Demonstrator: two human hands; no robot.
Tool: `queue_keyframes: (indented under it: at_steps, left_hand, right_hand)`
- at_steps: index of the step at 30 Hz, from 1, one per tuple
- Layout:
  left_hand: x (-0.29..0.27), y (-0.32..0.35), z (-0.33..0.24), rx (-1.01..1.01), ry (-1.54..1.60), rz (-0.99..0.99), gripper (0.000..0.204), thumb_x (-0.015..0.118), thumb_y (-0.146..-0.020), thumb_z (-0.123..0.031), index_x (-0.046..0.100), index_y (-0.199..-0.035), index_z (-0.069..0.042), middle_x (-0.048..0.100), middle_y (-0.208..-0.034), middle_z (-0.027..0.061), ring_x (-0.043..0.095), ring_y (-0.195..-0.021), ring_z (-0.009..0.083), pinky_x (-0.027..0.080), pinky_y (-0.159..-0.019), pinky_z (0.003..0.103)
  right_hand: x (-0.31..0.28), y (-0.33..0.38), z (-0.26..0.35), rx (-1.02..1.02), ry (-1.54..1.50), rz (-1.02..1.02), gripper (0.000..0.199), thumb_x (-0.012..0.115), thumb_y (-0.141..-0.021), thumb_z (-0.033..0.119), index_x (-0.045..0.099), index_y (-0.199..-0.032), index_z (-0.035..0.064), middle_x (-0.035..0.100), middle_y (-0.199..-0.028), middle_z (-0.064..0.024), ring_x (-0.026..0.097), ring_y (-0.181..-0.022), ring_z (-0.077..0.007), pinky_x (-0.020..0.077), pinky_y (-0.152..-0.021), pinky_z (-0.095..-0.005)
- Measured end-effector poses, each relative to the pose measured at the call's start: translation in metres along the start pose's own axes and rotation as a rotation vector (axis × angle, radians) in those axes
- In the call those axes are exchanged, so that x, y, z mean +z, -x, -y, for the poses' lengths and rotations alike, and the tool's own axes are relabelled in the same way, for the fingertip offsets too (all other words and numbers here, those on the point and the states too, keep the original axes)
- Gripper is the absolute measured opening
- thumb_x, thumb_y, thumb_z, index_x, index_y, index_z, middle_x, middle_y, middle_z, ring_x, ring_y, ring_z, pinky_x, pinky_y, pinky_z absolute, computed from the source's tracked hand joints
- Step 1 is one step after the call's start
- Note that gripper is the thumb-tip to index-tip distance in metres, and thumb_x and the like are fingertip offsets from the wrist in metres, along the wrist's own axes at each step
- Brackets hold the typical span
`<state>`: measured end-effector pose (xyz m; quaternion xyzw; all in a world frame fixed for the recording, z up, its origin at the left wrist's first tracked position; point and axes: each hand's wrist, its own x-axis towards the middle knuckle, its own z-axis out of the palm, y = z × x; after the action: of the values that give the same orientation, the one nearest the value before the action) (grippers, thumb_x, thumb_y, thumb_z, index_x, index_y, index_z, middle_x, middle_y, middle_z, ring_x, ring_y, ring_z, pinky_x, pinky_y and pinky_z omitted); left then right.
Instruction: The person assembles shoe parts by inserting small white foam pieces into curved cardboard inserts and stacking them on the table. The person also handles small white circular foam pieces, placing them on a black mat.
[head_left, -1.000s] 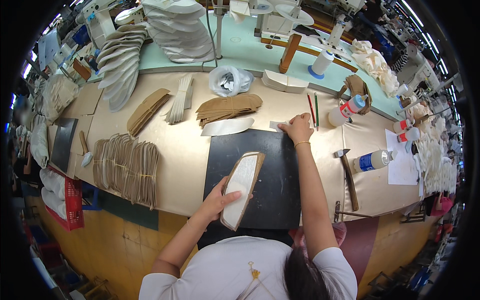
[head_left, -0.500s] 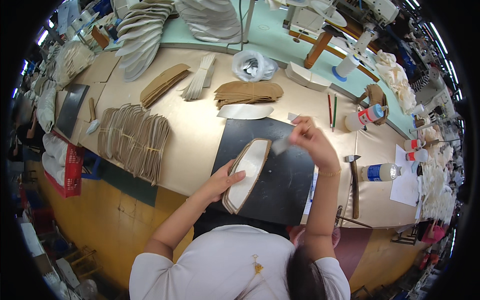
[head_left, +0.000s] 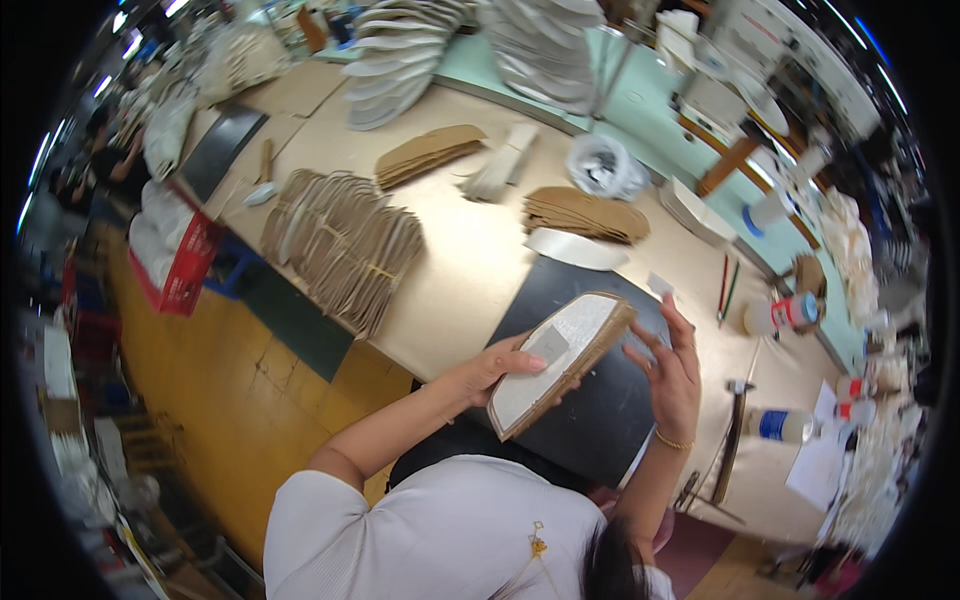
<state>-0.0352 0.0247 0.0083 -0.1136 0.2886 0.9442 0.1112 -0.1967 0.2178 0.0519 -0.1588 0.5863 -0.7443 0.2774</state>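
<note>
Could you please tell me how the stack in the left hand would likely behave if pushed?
The layered brown-and-white stack seems fairly stiff, as it extends without visible sagging beyond the left hand. Its layers might slide, since no band shows around them.

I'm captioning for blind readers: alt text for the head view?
A person's left hand holds stacked brown pieces topped by a white panel and gray patch; the open right hand hovers nearby. Around a black mat are bundled brown pieces, a hammer and bottles.
</note>
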Motion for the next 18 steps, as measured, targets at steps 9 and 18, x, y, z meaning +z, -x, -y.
queue_keyframes:
  at_steps: [9, 18]
  left_hand:
    - [0.008, -0.014, 0.028, -0.115, 0.702, 0.477, 0.083, 0.079, -0.077, -0.036, 0.039, -0.141, -0.003, 0.049, -0.134, 0.0245, 0.043, -0.127, 0.0487, 0.049, -0.099, 0.054]
    - [-0.013, -0.019, 0.028, -0.08, 0.458, 0.339, 0.08, 0.076, -0.077, -0.042, 0.043, -0.14, -0.005, 0.055, -0.128, 0.0213, 0.051, -0.122, 0.0381, 0.047, -0.099, 0.05]
  right_hand:
    - [-0.013, 0.007, -0.055, 0.0, -0.185, -0.005, 0.032, 0.069, -0.088, 0.017, 0.047, -0.109, 0.0061, 0.056, -0.116, -0.0086, 0.063, -0.071, -0.0124, 0.0515, -0.058, -0.0218]
    - [0.042, 0.033, -0.044, 0.017, -0.066, 0.113, 0.122, 0.089, -0.054, 0.054, 0.02, -0.148, 0.0157, 0.036, -0.143, -0.0094, 0.051, -0.12, -0.0249, 0.0419, -0.103, -0.0356]
